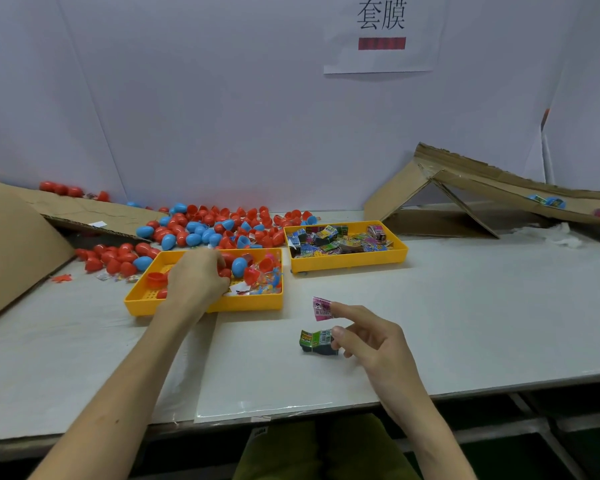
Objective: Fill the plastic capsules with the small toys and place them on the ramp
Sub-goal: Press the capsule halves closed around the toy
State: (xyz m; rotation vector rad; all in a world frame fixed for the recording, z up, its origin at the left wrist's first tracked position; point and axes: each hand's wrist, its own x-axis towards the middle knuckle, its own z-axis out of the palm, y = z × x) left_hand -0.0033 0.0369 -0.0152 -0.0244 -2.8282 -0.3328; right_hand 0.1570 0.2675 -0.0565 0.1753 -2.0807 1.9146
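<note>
Gripping red capsule, green packet held crosswise

White panel wall rises well beyond the grip of the right hand, printed paper sign high above it, pale grey table directly beneath it, light even.
</note>
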